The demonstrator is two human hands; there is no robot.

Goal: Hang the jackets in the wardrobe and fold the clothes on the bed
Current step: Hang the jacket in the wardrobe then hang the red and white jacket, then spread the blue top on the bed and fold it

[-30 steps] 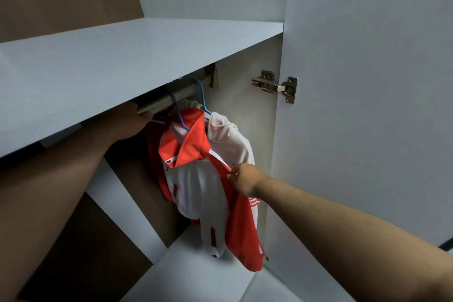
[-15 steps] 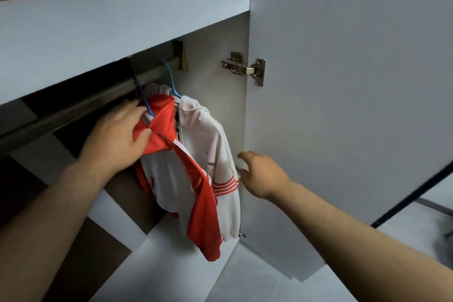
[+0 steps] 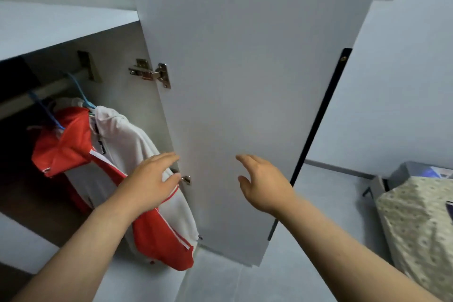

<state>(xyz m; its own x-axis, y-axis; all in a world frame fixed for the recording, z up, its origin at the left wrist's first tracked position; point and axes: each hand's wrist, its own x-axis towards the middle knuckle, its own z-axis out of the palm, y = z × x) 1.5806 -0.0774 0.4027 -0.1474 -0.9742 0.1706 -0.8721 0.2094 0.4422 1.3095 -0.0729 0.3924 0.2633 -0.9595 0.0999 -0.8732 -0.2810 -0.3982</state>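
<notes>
Open wardrobe door [image 3: 245,81], grey floor [image 3: 323,193], bed [image 3: 416,223]

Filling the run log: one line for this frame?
stage: red jacket and white jacket hang on rail | left hand: open, in front of white jacket | right hand: open, at wardrobe door

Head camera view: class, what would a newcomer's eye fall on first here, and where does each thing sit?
The red-and-white jackets stand out first, hanging on blue hangers from the rail at the left. The open wardrobe door fills the middle, with the left hand and right hand spread open before it. A bed with a patterned cover shows at the right edge.
</notes>
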